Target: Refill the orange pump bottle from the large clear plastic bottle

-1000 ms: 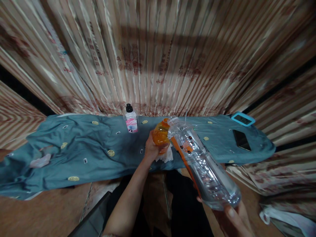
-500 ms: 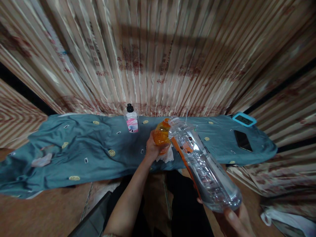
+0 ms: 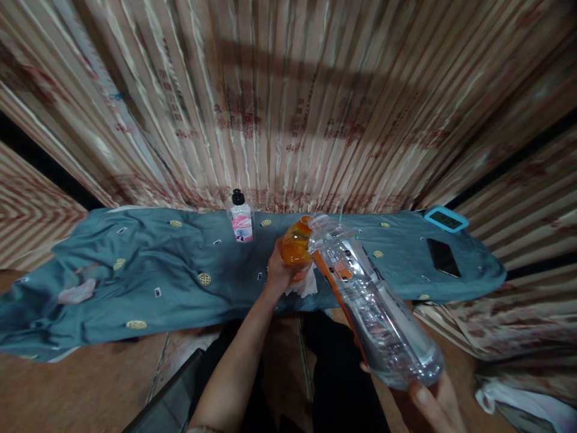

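Fingers of my left hand (image 3: 279,270) are wrapped round an orange bottle (image 3: 297,243), which stands over the cloth with its mouth uncapped. My right hand (image 3: 428,400) grips the base of a large clear plastic bottle (image 3: 378,307) with an orange and grey label. That bottle is tilted, its neck up against the orange bottle's mouth. Whether liquid passes between them cannot be made out. A crumpled white tissue (image 3: 304,285) lies beneath the orange bottle. To the left stands a small clear bottle (image 3: 242,222) with a black cap and pink label.
A teal patterned cloth (image 3: 175,258) covers the narrow table. At its right end are a blue-framed digital clock (image 3: 446,218) and a black phone (image 3: 444,257). On the left lies a pale crumpled tissue (image 3: 77,293). Striped curtains (image 3: 288,108) hang close behind.
Hardly anything differs. Both bottles and both hands keep their places, with only a very slight shift of the clear bottle.
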`<state>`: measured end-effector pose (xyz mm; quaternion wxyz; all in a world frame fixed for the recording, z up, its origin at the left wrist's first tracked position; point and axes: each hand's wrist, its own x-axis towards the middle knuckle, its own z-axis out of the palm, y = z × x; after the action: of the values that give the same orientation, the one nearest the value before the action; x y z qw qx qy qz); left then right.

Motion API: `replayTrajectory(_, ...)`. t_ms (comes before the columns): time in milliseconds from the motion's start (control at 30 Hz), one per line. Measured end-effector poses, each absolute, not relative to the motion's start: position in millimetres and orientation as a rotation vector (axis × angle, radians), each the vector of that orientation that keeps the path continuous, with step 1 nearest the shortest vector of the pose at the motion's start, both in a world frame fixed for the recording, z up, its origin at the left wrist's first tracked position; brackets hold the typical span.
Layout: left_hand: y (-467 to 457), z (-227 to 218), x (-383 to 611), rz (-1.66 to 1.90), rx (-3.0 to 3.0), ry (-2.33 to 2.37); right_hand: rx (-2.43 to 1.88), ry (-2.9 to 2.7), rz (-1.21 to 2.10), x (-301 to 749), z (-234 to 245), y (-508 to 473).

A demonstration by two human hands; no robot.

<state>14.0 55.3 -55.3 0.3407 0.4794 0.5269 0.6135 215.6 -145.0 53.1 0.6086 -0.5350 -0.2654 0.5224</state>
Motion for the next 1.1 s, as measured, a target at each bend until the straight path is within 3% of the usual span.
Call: replayTrajectory(1100,57.7,-53.7,12.7,1.620,1.164,1.261,-1.266,-0.585,1.185,217.3,51.5,-144.5)
